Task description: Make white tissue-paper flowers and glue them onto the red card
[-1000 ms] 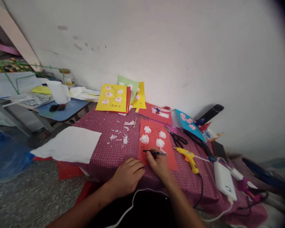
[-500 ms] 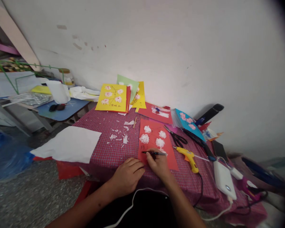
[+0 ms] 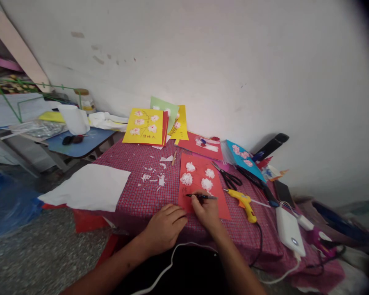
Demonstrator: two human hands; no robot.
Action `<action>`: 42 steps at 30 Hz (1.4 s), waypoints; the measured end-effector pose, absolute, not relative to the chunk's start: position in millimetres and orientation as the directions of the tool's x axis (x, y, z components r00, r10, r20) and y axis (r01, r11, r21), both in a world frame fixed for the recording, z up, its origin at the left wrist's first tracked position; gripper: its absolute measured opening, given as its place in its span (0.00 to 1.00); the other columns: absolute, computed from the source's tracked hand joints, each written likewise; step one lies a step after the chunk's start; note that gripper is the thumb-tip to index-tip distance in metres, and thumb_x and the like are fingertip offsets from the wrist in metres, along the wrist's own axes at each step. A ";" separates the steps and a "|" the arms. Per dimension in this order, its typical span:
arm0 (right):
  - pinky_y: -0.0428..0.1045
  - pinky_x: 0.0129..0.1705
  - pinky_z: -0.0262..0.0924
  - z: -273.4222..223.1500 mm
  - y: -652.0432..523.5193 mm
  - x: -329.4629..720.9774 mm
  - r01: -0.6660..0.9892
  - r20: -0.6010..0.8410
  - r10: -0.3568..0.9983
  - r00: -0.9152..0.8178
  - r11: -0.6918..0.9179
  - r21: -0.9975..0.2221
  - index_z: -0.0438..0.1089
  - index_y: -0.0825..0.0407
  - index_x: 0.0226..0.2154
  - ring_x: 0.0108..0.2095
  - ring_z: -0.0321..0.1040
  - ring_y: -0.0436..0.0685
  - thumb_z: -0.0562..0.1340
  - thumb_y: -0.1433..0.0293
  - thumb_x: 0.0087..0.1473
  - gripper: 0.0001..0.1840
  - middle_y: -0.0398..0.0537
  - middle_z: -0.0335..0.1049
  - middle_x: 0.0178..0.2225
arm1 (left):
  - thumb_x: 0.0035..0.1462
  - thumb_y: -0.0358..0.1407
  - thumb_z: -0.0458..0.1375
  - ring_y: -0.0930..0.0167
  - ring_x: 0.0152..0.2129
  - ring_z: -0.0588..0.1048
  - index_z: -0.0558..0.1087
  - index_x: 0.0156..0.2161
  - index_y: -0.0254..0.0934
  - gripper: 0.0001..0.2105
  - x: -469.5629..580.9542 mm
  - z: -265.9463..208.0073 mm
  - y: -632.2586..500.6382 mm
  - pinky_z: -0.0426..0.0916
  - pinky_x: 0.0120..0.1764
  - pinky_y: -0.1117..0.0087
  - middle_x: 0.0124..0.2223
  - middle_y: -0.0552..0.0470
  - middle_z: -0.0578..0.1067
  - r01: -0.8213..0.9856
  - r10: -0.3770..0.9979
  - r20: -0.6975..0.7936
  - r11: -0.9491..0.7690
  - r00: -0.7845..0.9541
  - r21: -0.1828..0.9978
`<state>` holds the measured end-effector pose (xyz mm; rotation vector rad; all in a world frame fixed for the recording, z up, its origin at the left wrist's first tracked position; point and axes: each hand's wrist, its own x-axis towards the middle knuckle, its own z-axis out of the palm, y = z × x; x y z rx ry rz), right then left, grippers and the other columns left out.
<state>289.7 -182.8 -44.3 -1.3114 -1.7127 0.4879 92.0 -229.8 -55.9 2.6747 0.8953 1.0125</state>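
A red paper card (image 3: 220,207) with several white crumpled-paper blossoms and thin drawn lines lies on the checked cloth. My right hand (image 3: 206,211) grips a black pen (image 3: 204,197) whose tip is at the card's lower left, beside a small dark written character. My left hand (image 3: 166,227) rests at the table's front edge near the card's lower left corner, fingers together and loosely bent, nothing seen in it. Right of the card are black-handled scissors (image 3: 230,179) and a yellow glue gun (image 3: 244,203). White paper scraps (image 3: 161,180) lie to its left.
Finished-looking yellow flower cards (image 3: 138,137) lean at the back, with a blue one (image 3: 240,151) to the right. A white sheet (image 3: 89,186) hangs over the left edge. A white power bank (image 3: 290,231) with a cable sits at the right. A blue stool (image 3: 80,145) stands left.
My right hand and the pen have shifted slightly right, leaving more of the written character visible. The left hand stays in place. The view has moved a little.
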 end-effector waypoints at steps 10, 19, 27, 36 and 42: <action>0.50 0.33 0.67 -41.3 -181.5 287.3 0.567 0.402 0.915 -0.024 0.343 -0.749 0.75 0.52 0.33 0.29 0.73 0.57 0.60 0.67 0.58 0.09 0.48 0.76 0.29 | 0.64 0.27 0.50 0.63 0.48 0.73 0.75 0.46 0.34 0.12 92.3 -55.0 -229.7 0.68 0.53 0.57 0.47 0.45 0.77 0.482 0.581 0.552 -0.811 0.598 0.331; 0.48 0.29 0.64 -41.8 -183.8 290.4 0.559 0.390 0.920 -0.033 0.340 -0.756 0.73 0.51 0.28 0.25 0.69 0.55 0.60 0.68 0.57 0.08 0.45 0.73 0.24 | 0.63 0.27 0.51 0.62 0.49 0.72 0.75 0.46 0.34 0.12 92.2 -56.5 -229.9 0.67 0.55 0.56 0.48 0.45 0.77 0.481 0.579 0.555 -0.812 0.597 0.330; 0.48 0.31 0.66 -38.4 -184.2 287.1 0.524 0.383 0.923 -0.035 0.343 -0.780 0.74 0.52 0.32 0.27 0.72 0.56 0.60 0.67 0.58 0.09 0.46 0.75 0.27 | 0.63 0.27 0.51 0.61 0.48 0.73 0.75 0.46 0.34 0.12 91.9 -54.9 -229.8 0.68 0.54 0.55 0.47 0.45 0.77 0.483 0.579 0.547 -0.813 0.605 0.326; 0.49 0.30 0.66 -45.2 -182.3 289.7 0.547 0.390 0.921 0.003 0.325 -0.771 0.74 0.51 0.31 0.27 0.71 0.57 0.60 0.66 0.57 0.08 0.47 0.75 0.26 | 0.62 0.26 0.51 0.62 0.48 0.73 0.75 0.46 0.35 0.12 91.9 -55.0 -229.5 0.69 0.53 0.56 0.47 0.45 0.77 0.484 0.573 0.566 -0.815 0.593 0.318; 0.49 0.30 0.64 -43.1 -182.1 290.4 0.571 0.395 0.919 -0.002 0.325 -0.754 0.73 0.50 0.29 0.26 0.70 0.56 0.60 0.67 0.56 0.08 0.45 0.74 0.25 | 0.63 0.26 0.50 0.62 0.48 0.73 0.75 0.46 0.35 0.12 92.1 -55.5 -229.6 0.68 0.54 0.56 0.47 0.45 0.77 0.480 0.579 0.554 -0.812 0.598 0.332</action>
